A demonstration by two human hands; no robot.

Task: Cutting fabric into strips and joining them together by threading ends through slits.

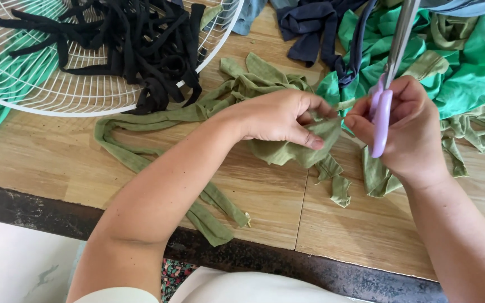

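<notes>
Head view shows the left hand (279, 116) closed, pinching a bunched olive-green fabric piece (296, 148) just above the wooden bench (265, 196), so its edge is stretched toward the scissors (385, 95). The right hand (408, 132) is closed around their lilac handle, blades pointing away. A long cut strip (141, 120) trails left, near the white wire basket (57, 95) holding black strips.
</notes>
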